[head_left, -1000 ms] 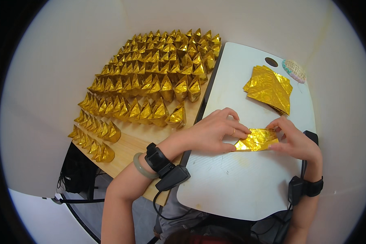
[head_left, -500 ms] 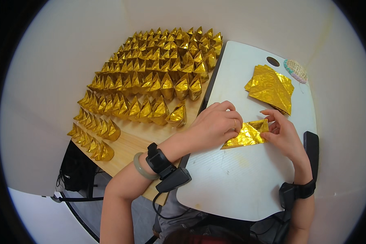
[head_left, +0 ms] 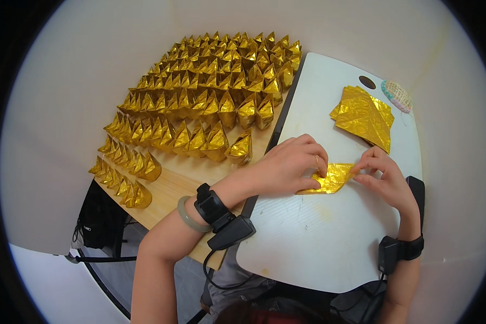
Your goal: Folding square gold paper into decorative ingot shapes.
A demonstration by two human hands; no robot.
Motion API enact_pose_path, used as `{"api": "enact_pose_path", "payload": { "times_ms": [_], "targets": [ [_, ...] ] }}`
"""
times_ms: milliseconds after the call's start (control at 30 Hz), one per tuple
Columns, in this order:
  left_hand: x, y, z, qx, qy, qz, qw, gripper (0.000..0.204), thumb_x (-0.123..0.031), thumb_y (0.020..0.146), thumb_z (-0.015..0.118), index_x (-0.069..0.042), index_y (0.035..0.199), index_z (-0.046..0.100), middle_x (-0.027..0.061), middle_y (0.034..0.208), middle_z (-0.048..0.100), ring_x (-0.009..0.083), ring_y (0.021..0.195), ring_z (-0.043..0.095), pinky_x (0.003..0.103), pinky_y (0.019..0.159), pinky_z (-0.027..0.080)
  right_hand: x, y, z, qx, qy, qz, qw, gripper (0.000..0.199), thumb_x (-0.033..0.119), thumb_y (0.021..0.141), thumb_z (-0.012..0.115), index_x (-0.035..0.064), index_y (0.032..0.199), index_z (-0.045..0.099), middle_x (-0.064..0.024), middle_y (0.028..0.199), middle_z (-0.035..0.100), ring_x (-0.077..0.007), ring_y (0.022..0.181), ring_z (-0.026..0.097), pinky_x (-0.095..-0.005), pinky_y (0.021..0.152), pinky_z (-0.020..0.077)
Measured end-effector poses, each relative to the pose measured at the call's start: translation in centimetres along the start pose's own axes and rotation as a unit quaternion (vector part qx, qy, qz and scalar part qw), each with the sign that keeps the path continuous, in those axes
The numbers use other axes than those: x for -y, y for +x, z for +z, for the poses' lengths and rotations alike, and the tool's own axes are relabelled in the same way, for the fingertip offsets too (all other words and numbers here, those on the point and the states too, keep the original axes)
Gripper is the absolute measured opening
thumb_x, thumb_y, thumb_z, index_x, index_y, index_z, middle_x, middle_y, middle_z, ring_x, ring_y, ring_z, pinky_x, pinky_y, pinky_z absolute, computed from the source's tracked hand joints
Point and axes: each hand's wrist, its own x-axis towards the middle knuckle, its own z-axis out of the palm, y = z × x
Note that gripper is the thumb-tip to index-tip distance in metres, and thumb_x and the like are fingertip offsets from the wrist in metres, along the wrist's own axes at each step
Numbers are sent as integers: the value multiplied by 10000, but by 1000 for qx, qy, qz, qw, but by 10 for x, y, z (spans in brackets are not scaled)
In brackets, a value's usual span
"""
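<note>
**Both hands pinch a thin gold foil sheet on the white surface**

Hands meet over the gold foil sheet [head_left: 332, 178], which lies flat on the white surface [head_left: 318, 243] just past the person's lap. The left hand [head_left: 289, 167] arches over the sheet's left half, fingertips pressed down on it, forearm crossing in from the lower left with a black wrist device [head_left: 221, 213] and a pale bangle [head_left: 191, 216]. The right hand [head_left: 386, 181] pinches the sheet's right corner between thumb and forefinger, wrist bent inward.

By its look the sheet is very light, thin and crease-prone, slippery on its shiny face, and easily torn; edges and corners seem the best hold.

Beyond the sheet lies a stack of gold sheets [head_left: 364, 116]. Left of it, on a wooden board [head_left: 173, 189], stand rows of folded gold paper ingots [head_left: 210, 97].
</note>
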Motion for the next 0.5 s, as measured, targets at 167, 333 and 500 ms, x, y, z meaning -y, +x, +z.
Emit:
{"api": "enact_pose_path", "payload": {
  "times_ms": [167, 333, 500],
  "targets": [
    [-2, 1, 2, 9, -17, 4, 1000, 208, -151, 729, 760, -97, 905, 664, 10, 1063, 608, 240, 1072, 507, 351, 928, 427, -2, 5, 11, -80, -13, 1, 997, 144, 81, 786, 723, 44, 851, 600, -41, 968, 545, -167, 882, 544, -293, 760, 449],
    [-7, 3, 1, 19, 7, 8, 1000, 228, -132, 772, 712, -117, 997, 677, 45, 1076, 585, 255, 1076, 496, 365, 938, 417, 7, 8, 19, -75, -46, 42, 995, 189, 80, 780, 724, 28, 868, 565, -69, 919, 526, -210, 883, 540, -305, 787, 453],
    [-14, 1, 6, 59, 91, 46, 993, 338, -136, 870, 597, -240, 1184, 665, 99, 1109, 534, 290, 1069, 478, 385, 949, 401, 4, 8, 23, -99, -84, 0, 992, 208, 81, 776, 726, 28, 899, 567, -82, 917, 528, -224, 881, 534, -321, 814, 454]
  ]
}}
